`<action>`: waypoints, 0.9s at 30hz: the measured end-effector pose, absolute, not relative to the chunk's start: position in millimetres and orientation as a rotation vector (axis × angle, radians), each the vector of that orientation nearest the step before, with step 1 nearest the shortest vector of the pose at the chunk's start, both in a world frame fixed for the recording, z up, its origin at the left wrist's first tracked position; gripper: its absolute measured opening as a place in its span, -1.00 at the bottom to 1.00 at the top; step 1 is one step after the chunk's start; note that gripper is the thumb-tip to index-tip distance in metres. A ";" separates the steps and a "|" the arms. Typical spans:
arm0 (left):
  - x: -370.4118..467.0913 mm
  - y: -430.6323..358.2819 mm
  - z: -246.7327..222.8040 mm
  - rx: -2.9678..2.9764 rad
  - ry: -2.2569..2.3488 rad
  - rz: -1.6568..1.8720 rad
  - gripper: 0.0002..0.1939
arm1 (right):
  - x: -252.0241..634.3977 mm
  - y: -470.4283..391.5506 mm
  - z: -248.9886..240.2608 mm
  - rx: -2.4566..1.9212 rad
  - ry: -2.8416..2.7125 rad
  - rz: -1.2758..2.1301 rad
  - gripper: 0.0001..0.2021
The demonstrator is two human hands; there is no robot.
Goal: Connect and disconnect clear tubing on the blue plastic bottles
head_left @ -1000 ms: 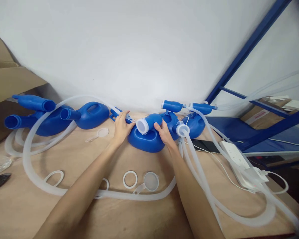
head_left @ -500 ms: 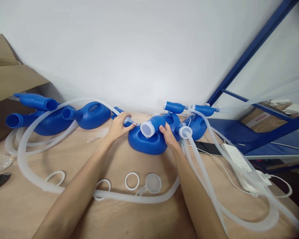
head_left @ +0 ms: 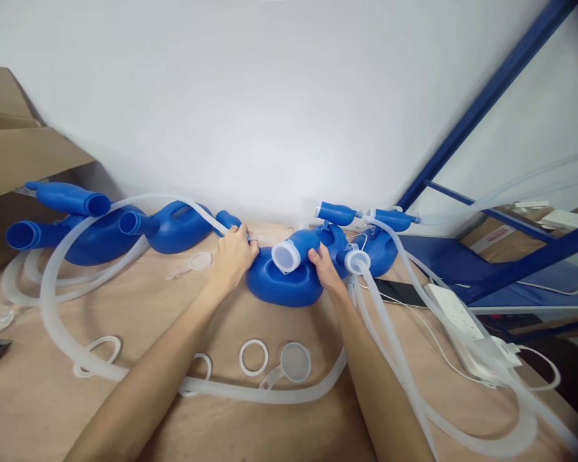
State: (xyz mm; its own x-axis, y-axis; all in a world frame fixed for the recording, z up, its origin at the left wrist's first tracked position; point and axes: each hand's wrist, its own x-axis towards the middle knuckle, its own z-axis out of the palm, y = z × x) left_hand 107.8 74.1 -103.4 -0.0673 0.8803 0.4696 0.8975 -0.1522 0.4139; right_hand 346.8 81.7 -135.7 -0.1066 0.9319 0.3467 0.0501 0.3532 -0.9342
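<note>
In the middle of the table lies a blue plastic bottle [head_left: 284, 285] with a handle opening; a translucent white cap [head_left: 286, 256] covers its upturned neck [head_left: 304, 245]. My right hand [head_left: 325, 264] is closed round that neck from the right, thumb on top. Left of the bottle, my left hand [head_left: 236, 250] has its fingers curled and pinches a thin translucent strap [head_left: 264, 239] reaching toward the neck. A translucent hose [head_left: 173, 197] runs up to my left hand, where its end is hidden. Just behind the fingers shows a small blue cup-shaped piece [head_left: 228, 219].
More blue bottles [head_left: 180, 228] stand left and right, some with hoses. White rings [head_left: 253, 357] and a loose translucent cap [head_left: 295, 362] lie in front. A cardboard box [head_left: 29, 154] is left; a power strip [head_left: 460, 321], a phone [head_left: 399, 292] and a blue rack [head_left: 486, 96] are right.
My left hand has turned, its fingers curling further over the strap and covering more of it. The right hand keeps its hold on the bottle's neck. The view has shifted slightly.
</note>
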 end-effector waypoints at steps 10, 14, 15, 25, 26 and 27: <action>72.3 57.1 -56.9 -2.596 -1.962 -0.311 -0.23 | 346.2 80.8 -132.5 -1.007 -1.455 0.973 -0.19; 79.0 40.0 -47.4 -2.471 -2.020 -0.194 -0.24 | 346.5 79.4 -131.8 -0.994 -1.463 1.008 -0.16; 84.0 37.1 -48.8 -2.407 -1.989 -0.250 -0.30 | 346.6 79.1 -131.7 -0.992 -1.459 1.015 -0.15; 101.3 74.6 -98.3 -2.433 -1.343 -0.740 -0.70 | 345.7 81.5 -132.5 -0.968 -1.460 1.012 -0.18; 97.7 78.9 -100.3 -2.469 -1.310 -0.740 -0.71 | 345.7 81.7 -132.9 -0.967 -1.452 1.013 -0.19; 94.0 82.3 -101.3 -2.504 -1.282 -0.739 -0.73 | 345.8 81.8 -133.2 -0.963 -1.445 1.015 -0.19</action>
State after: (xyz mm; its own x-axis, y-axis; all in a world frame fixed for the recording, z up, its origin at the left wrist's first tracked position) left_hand 94.0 82.3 -101.3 0.4893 0.6897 0.5338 0.8074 -0.5897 0.0219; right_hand 345.8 81.8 -133.2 -0.0992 0.9471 0.3052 0.0341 0.3097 -0.9502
